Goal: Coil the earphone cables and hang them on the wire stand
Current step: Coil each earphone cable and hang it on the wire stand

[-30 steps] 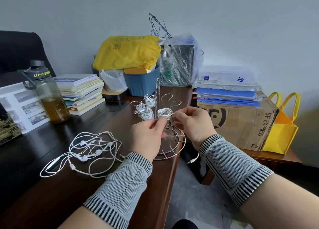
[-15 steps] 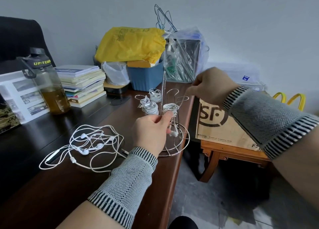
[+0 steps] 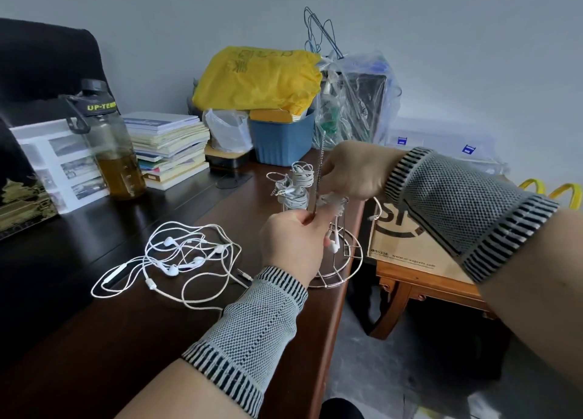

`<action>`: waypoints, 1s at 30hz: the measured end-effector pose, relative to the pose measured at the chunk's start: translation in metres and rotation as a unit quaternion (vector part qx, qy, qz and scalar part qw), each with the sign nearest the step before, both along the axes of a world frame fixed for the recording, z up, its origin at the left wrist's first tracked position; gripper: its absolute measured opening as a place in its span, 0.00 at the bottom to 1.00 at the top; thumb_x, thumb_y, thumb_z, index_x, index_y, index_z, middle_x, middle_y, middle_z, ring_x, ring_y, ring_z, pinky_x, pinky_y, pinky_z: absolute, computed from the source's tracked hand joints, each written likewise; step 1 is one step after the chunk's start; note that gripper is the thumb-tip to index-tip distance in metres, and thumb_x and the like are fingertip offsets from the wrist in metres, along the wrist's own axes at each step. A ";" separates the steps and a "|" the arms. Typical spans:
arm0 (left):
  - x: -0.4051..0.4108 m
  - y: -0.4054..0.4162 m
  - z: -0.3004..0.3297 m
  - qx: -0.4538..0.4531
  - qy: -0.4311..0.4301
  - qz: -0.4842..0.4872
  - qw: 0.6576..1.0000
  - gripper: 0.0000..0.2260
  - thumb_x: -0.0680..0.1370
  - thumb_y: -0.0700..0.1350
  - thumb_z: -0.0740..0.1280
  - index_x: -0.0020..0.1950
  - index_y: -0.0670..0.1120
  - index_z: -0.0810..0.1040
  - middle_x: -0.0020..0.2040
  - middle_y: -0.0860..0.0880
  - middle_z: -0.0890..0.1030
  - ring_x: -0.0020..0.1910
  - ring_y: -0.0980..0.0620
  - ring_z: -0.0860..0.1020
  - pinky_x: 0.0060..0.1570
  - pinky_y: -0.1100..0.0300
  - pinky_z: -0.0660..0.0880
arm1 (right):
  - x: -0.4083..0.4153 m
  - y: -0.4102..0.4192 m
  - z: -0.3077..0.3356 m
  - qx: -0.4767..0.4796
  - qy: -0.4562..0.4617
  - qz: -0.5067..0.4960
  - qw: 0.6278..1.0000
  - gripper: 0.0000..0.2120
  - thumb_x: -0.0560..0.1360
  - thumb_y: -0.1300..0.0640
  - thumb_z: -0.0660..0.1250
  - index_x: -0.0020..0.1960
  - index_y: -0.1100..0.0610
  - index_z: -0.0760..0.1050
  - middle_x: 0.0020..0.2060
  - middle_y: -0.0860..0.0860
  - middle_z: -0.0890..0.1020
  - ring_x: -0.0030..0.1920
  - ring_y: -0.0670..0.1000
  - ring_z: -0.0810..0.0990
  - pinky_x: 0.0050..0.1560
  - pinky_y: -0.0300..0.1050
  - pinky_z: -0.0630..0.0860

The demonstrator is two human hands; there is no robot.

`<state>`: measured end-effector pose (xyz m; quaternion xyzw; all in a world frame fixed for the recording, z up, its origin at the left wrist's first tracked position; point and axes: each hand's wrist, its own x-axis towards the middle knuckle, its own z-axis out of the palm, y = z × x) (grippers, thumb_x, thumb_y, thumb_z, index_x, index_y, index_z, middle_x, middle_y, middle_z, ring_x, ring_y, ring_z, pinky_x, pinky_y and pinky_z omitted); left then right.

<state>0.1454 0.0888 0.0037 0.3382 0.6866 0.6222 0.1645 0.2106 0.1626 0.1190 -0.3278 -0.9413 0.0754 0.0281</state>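
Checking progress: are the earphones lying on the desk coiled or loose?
Loose. The earphones lie spread in tangled open loops on the desk, buds and plug exposed, apart from the stand.

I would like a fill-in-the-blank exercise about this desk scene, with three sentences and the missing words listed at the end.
1. The loose earphones lie tangled on the desk to the ____ of the wire stand.
2. The bottle with the black cap holds a ____ liquid.
3. The left hand pinches the stand's central ____, while the right hand reaches behind it.

Missing words: left; yellowish; rod
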 end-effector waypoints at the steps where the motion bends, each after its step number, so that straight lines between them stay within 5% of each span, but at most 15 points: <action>1: 0.000 0.001 0.000 -0.001 0.002 -0.001 1.000 0.18 0.75 0.55 0.71 0.29 0.46 0.81 0.27 0.51 0.82 0.33 0.50 0.83 0.45 0.47 0.81 | 0.004 -0.004 0.001 -0.011 0.006 0.013 1.000 0.09 0.77 0.54 0.63 0.49 0.56 0.81 0.39 0.52 0.80 0.38 0.49 0.76 0.45 0.45 0.76; 7: -0.003 0.002 -0.003 -0.011 -0.005 0.006 1.000 0.17 0.74 0.48 0.71 0.25 0.47 0.79 0.27 0.50 0.82 0.32 0.48 0.83 0.40 0.51 0.80 | 0.011 -0.021 -0.021 0.103 0.079 0.019 0.991 0.10 0.74 0.59 0.63 0.45 0.55 0.83 0.41 0.52 0.83 0.42 0.53 0.80 0.46 0.46 0.79; 10: -0.001 0.002 -0.001 -0.022 0.019 0.008 1.000 0.20 0.75 0.47 0.68 0.21 0.48 0.77 0.22 0.52 0.78 0.24 0.54 0.77 0.30 0.62 0.68 | 0.017 -0.023 -0.049 0.214 0.140 0.018 0.967 0.08 0.73 0.60 0.62 0.44 0.56 0.81 0.41 0.51 0.78 0.42 0.56 0.79 0.42 0.46 0.76; 12: -0.001 0.001 -0.001 -0.029 0.052 0.011 0.998 0.21 0.75 0.47 0.68 0.21 0.47 0.74 0.19 0.53 0.74 0.21 0.56 0.71 0.29 0.62 0.64 | 0.021 -0.027 -0.065 0.262 0.184 0.023 0.947 0.02 0.70 0.62 0.68 0.40 0.57 0.78 0.38 0.52 0.74 0.36 0.59 0.78 0.34 0.47 0.74; 16: -0.002 -0.002 0.001 -0.048 0.099 0.014 0.994 0.20 0.77 0.48 0.67 0.24 0.48 0.74 0.17 0.58 0.72 0.20 0.62 0.71 0.23 0.69 0.62 | 0.028 -0.031 -0.082 0.303 0.273 0.024 0.913 0.08 0.60 0.67 0.75 0.34 0.62 0.77 0.32 0.56 0.75 0.24 0.57 0.73 0.25 0.41 0.66; 19: -0.001 -0.002 0.001 -0.039 0.106 0.008 0.994 0.19 0.78 0.48 0.67 0.25 0.49 0.74 0.17 0.60 0.72 0.21 0.65 0.72 0.24 0.71 0.63 | 0.033 -0.035 -0.086 0.317 0.317 0.051 0.892 0.08 0.61 0.69 0.74 0.35 0.62 0.77 0.32 0.56 0.75 0.28 0.57 0.74 0.31 0.39 0.62; 22: -0.002 -0.001 -0.001 -0.026 0.082 0.001 0.996 0.21 0.77 0.52 0.68 0.24 0.49 0.75 0.20 0.58 0.76 0.22 0.62 0.74 0.31 0.66 0.70 | 0.037 -0.036 -0.091 0.271 0.363 0.040 0.891 0.02 0.68 0.64 0.68 0.37 0.61 0.78 0.34 0.55 0.76 0.29 0.58 0.76 0.29 0.40 0.72; 25: -0.002 0.001 -0.003 -0.007 0.042 -0.001 0.999 0.19 0.76 0.53 0.69 0.27 0.48 0.78 0.22 0.54 0.78 0.23 0.58 0.77 0.32 0.60 0.71 | 0.041 -0.036 -0.096 0.222 0.423 0.023 0.878 0.12 0.72 0.56 0.60 0.40 0.59 0.81 0.35 0.54 0.78 0.29 0.57 0.78 0.27 0.47 0.76; 30: -0.004 0.002 -0.003 -0.002 0.047 -0.005 0.999 0.19 0.76 0.52 0.70 0.27 0.46 0.79 0.25 0.53 0.80 0.27 0.56 0.81 0.35 0.60 0.76 | 0.048 -0.036 -0.106 0.197 0.429 0.015 0.882 0.06 0.70 0.60 0.66 0.42 0.58 0.82 0.36 0.52 0.79 0.31 0.54 0.79 0.29 0.44 0.76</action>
